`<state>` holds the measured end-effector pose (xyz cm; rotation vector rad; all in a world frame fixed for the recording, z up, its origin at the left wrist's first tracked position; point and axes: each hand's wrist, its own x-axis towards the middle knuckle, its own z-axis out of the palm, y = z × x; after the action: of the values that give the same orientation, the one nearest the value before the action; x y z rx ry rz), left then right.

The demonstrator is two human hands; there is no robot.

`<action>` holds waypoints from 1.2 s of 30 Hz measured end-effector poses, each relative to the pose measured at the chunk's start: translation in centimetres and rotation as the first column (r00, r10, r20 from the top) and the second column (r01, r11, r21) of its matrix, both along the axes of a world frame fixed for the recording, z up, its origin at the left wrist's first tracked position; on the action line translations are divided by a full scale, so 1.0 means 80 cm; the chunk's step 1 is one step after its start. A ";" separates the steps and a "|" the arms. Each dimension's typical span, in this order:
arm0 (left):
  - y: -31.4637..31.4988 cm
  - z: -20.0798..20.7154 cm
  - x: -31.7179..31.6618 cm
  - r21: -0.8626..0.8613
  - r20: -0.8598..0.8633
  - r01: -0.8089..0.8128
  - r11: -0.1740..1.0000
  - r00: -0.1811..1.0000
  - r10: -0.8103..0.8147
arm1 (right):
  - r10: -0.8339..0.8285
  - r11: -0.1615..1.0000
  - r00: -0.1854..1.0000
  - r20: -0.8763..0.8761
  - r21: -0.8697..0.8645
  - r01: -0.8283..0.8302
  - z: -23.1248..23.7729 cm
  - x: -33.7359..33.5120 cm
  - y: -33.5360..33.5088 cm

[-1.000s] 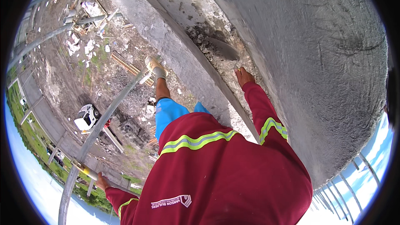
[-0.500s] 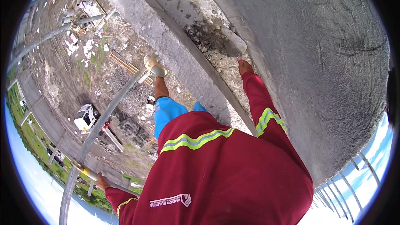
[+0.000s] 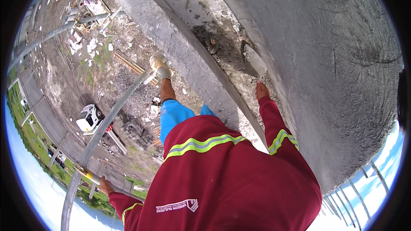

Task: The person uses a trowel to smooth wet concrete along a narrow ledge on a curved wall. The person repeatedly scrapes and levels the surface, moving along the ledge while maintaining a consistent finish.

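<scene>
A flat trowel (image 3: 255,62), its blade smeared with grey mortar, lies low in the rough channel between the concrete ledge and the plastered wall. My right hand (image 3: 262,90) is closed at its near end, with the handle mostly hidden by my fingers. Beside the blade, dark damp mortar crumbs (image 3: 216,42) cover the channel floor. Down at the lower left, my left hand (image 3: 104,186) is wrapped round a metal scaffold pipe (image 3: 92,177), which has a yellow stretch near its joint.
Fresh grey plaster coats the curving wall (image 3: 325,68) on my right. A concrete ledge (image 3: 171,30) edges the channel. My shoe (image 3: 157,65) is by a long scaffold pipe (image 3: 112,115). Far below are a white truck (image 3: 89,119), planks (image 3: 128,63) and rubble.
My right hand and the trowel have moved back toward me and slightly right along the channel, baring more of the dark mortar. My left hand keeps its place on the pipe.
</scene>
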<state>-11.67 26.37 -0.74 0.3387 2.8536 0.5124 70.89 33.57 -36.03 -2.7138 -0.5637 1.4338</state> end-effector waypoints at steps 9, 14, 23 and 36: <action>-0.006 0.002 -0.009 -0.059 -0.014 0.014 0.998 1.000 -0.015 | 0.378 0.911 0.923 0.075 0.147 -0.385 -0.051 -0.059 0.076; 0.003 0.002 0.007 -0.038 -0.015 -0.017 0.999 1.000 0.016 | 0.383 0.912 0.924 -0.016 0.167 -0.375 0.016 -0.029 0.024; 0.004 0.006 0.004 -0.053 -0.003 0.005 0.999 1.000 -0.005 | 0.355 0.935 0.933 -0.051 0.033 -0.354 -0.013 -0.017 0.048; -0.010 -0.004 -0.014 -0.011 -0.025 0.033 0.999 0.999 -0.033 | 0.362 0.929 0.919 -0.157 -0.019 -0.370 0.026 -0.025 0.030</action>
<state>-12.78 25.60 -1.09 0.3924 2.8691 0.4895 68.87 35.97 -33.97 -2.6004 -1.0868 1.7318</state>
